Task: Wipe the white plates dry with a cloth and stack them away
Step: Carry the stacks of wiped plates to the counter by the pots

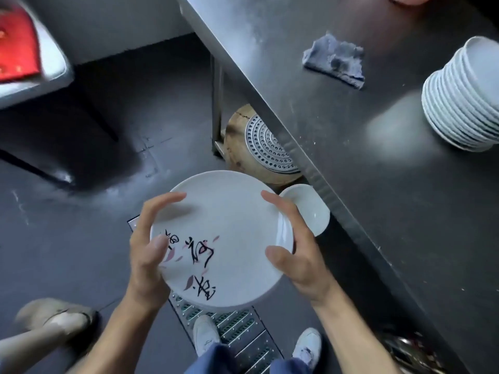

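I have one white plate (229, 211) up in front of me, face up, held over the floor just beside the edge of the steel table (364, 184). It has black brush writing and pink petals on its near side.

The cloth (336, 60) is not in either hand; it lies crumpled on the table, well apart from the plate. So the step in hand, as I judge it, is getting plate and cloth together. To do it well I would carry the plate level toward the table, keep one firm hold on the rim, and free the other hand only once that hold feels sure. A wet glazed plate will likely be slippery, and there is hard floor under it. I would wipe the face and then the underside before it goes on the stack of plates (459, 109), which stands on the table's far right.

Both hands are clamped on the plate from opposite sides. The left hand (145, 252) has its thumb on the face by the writing and its fingers curled over the far left rim. The right hand (297, 252) has its thumb on the near right rim and its fingers wrapped round the right edge.
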A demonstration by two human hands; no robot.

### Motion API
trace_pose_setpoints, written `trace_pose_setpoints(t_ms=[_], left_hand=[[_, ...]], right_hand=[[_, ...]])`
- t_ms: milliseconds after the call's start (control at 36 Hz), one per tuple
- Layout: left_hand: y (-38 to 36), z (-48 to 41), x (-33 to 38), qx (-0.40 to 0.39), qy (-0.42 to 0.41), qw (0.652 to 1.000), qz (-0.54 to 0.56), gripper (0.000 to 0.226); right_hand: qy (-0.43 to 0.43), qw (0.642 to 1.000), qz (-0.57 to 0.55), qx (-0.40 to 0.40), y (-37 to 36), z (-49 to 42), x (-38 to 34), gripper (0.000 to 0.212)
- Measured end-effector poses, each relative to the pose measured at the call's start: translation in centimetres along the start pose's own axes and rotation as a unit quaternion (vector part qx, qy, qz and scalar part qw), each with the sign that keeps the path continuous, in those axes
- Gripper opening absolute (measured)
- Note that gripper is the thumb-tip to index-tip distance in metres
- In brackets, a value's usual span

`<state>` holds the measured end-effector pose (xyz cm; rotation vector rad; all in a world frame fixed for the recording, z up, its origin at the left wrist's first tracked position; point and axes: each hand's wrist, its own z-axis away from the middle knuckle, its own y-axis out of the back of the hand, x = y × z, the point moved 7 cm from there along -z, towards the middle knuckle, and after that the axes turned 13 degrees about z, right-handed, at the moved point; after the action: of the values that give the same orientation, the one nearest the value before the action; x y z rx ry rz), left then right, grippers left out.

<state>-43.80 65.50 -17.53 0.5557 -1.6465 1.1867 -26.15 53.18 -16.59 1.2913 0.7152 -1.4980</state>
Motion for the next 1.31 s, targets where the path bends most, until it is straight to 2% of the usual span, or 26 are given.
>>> trace_pose_setpoints(t_ms=[139,333,444,583,750,833,917,1028,1139,1306], left_hand=[[1.1,2.1,-5.5,0.013,0.0,1.0,0.018,0.048],[-0.2,4.2,-15.2,0.034,0.003,0.999,0.021,0.051],[-2.0,4.5,-20.5,0.012,-0.02,1.0,-0.004,0.052],[-4.4,4.9,-27.1,0.0,-0.043,0.999,-0.021,0.052],[-7.4,5.6,-36.0,-0.012,-0.061,0.998,-0.032,0.053],[-9.3,6.5,-40.0,-0.022,-0.064,0.997,-0.033,0.067],[-11.3,7.1,-43.8,-0.043,-0.068,0.996,-0.034,0.077],[-13.3,7.9,-48.4,-0.077,-0.077,0.993,-0.042,0.059],[-15.0,9.1,-52.0,-0.117,-0.069,0.99,-0.045,0.059],[-17.4,11.9,-56.4,-0.176,-0.032,0.983,-0.037,0.059]], right_hand=[[0.011,1.0,-0.008,0.0,0.1,0.5,5.6,0.086],[0.011,0.999,-0.015,0.029,4.0,0.4,13.6,0.086],[0.038,0.998,-0.019,0.042,7.5,-0.2,18.4,0.069],[0.057,0.995,-0.021,0.084,11.5,-1.1,23.7,0.065],[0.031,0.988,-0.031,0.146,17.0,-2.0,31.0,0.045],[0.038,0.985,-0.048,0.163,19.8,-1.9,34.8,0.042],[0.054,0.98,-0.059,0.185,22.2,-1.3,38.4,0.041],[0.066,0.971,-0.083,0.212,25.0,-0.2,42.5,0.042],[0.06,0.965,-0.102,0.233,27.0,1.3,46.0,0.043],[0.025,0.945,-0.114,0.307,29.1,5.3,50.6,0.045]])
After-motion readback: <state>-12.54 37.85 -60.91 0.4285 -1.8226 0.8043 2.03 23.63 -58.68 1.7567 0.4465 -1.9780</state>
